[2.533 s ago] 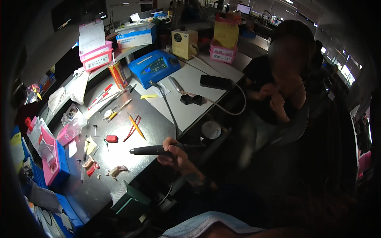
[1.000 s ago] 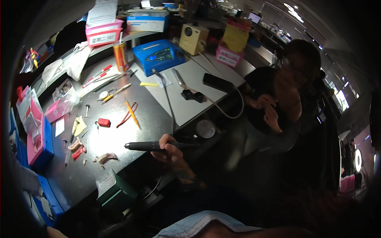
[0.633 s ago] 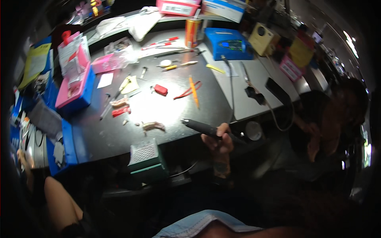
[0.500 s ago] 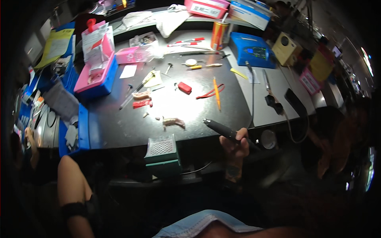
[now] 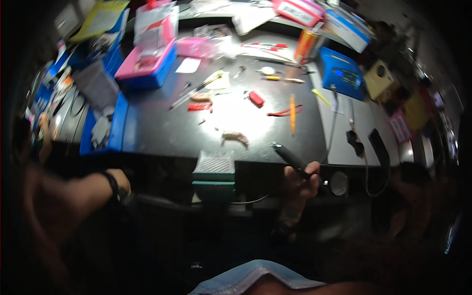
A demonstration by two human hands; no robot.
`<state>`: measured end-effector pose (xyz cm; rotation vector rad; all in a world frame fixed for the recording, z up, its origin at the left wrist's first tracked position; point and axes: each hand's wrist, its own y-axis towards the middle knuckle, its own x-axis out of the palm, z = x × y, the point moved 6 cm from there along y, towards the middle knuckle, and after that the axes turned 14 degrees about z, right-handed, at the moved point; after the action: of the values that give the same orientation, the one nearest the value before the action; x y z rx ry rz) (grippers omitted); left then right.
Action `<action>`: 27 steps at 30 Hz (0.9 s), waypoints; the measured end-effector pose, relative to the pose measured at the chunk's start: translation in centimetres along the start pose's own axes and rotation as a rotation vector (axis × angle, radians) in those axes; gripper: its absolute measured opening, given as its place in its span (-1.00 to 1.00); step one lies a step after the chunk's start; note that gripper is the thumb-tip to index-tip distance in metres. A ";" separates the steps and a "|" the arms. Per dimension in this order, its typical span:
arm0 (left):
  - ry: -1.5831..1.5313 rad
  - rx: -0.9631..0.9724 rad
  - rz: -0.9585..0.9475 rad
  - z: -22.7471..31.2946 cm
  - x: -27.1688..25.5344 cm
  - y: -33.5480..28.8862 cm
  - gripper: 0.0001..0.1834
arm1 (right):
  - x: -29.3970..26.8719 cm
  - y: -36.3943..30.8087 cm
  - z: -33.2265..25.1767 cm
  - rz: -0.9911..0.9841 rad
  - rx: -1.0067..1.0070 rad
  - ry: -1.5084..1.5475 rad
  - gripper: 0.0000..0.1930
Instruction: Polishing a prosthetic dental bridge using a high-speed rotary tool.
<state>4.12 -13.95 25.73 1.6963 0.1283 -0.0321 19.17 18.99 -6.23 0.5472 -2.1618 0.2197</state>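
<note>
My right hand (image 5: 298, 181) is closed around the handle of a black pen-shaped tool (image 5: 290, 156). The tool's tip points up and left over the front edge of the black worktop (image 5: 162, 130). A small brown part (image 5: 235, 138) lies on the worktop just left of the tip. My left hand (image 5: 120, 181), with a dark band on the wrist, sits low in the shadow below the table's front edge. It is against a dark bar, and its fingers are hidden. A green box with a ribbed top (image 5: 214, 171) stands at the edge between my hands.
On the worktop lie a red piece (image 5: 255, 99), an orange stick (image 5: 292, 112), red-handled cutters (image 5: 282, 112) and loose tools. A pink and blue case (image 5: 147, 69) stands at the back left. At the right are a blue device (image 5: 344, 73), an orange can (image 5: 305, 44) and a black phone (image 5: 381, 146).
The view has swung left and down over the worktop. The seated person at the right has dropped out of sight. My left arm has come into view. My right hand still grips the black tool.
</note>
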 end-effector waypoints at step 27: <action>0.936 -1.012 0.419 -13.7 -7.4 -17.6 -0.80 | 2.2 0.9 -0.1 -0.391 -0.030 0.055 -0.68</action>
<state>-5.79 1.33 10.90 0.5842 0.3999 0.9863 17.73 19.14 -4.38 0.9196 -1.9551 -0.0129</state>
